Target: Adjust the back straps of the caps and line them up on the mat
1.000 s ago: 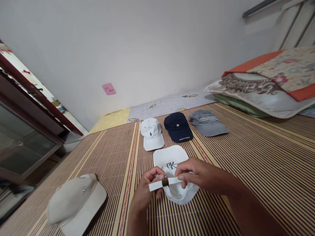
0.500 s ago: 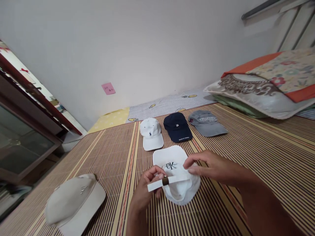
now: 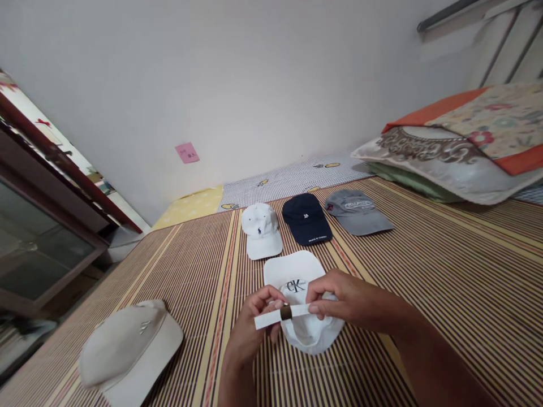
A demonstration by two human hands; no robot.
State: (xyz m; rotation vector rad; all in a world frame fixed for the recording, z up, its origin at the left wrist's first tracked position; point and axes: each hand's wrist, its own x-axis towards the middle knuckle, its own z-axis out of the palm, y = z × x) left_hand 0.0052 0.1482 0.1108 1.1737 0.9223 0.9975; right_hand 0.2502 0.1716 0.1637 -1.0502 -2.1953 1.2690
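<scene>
White cotton-look fabric makes up the CK cap [image 3: 292,265], which sits on the striped mat [image 3: 445,271], its brim toward the mat's far edge. The left hand [image 3: 251,322] has its fingers pinching the white strap [image 3: 263,321] beside the dark buckle [image 3: 286,312]; the right hand [image 3: 345,302] has thumb and fingers gripping the strap's other end. Along the far edge lie a pony-logo cap [image 3: 260,221], navy cap [image 3: 304,217] and grey cap [image 3: 358,215]; a beige cap [image 3: 125,345] rests near the left edge.
</scene>
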